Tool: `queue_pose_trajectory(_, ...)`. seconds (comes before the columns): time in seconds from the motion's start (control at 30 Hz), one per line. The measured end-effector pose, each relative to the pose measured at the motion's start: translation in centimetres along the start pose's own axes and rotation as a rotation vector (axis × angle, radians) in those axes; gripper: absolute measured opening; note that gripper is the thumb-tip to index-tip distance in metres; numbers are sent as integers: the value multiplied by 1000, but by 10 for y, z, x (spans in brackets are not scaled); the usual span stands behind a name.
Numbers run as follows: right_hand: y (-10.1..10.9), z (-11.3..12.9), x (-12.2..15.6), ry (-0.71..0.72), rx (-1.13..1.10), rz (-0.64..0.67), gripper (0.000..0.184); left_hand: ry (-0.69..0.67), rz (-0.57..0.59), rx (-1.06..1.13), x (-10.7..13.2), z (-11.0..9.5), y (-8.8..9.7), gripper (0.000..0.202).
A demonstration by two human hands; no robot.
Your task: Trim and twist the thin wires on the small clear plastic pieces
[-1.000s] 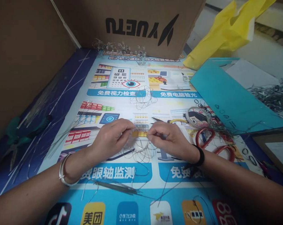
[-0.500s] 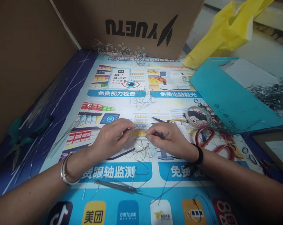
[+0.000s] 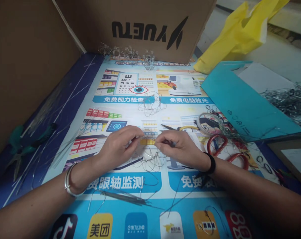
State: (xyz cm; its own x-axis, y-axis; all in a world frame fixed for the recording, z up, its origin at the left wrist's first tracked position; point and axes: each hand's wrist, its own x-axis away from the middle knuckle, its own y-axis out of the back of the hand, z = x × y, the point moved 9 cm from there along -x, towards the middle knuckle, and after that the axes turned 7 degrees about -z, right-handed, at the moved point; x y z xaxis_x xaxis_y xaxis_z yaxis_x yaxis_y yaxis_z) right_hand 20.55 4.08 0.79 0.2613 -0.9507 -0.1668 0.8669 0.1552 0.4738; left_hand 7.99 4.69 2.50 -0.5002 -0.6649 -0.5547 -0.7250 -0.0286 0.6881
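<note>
My left hand (image 3: 122,144) and my right hand (image 3: 175,146) face each other over a printed poster, each with thumb and forefinger pinched together. Between them is a thin, looped wire piece (image 3: 150,156), which both hands grip at its upper part. Its lower loops spread out below the fingertips. Exactly which strands lie in each pinch is too fine to make out. Farther off, a similar wire loop shape (image 3: 152,103) lies on the poster. Nearer to me lies a bundle of straight wires (image 3: 125,197).
Red-handled scissors (image 3: 216,146) and a tape roll (image 3: 210,123) lie right of my right hand. Pliers (image 3: 19,149) are at far left. A teal folder (image 3: 240,106) bears a wire heap (image 3: 287,99). Cardboard (image 3: 150,20) stands behind, with a yellow bag (image 3: 235,39) at right.
</note>
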Motion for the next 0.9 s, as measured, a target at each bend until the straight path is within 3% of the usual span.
queue_pose_trajectory(0.6,-2,2,0,37,68,54,9,-26,-14,10,-2,-2,1,11)
queue_pose_trajectory(0.73,-2,10,-4,148,141,136,12,-16,49,-43,-3,-7,0,9)
queue_pose_trajectory(0.9,-4,14,-8,256,177,212,15,92,116,-62,-5,-8,2,14)
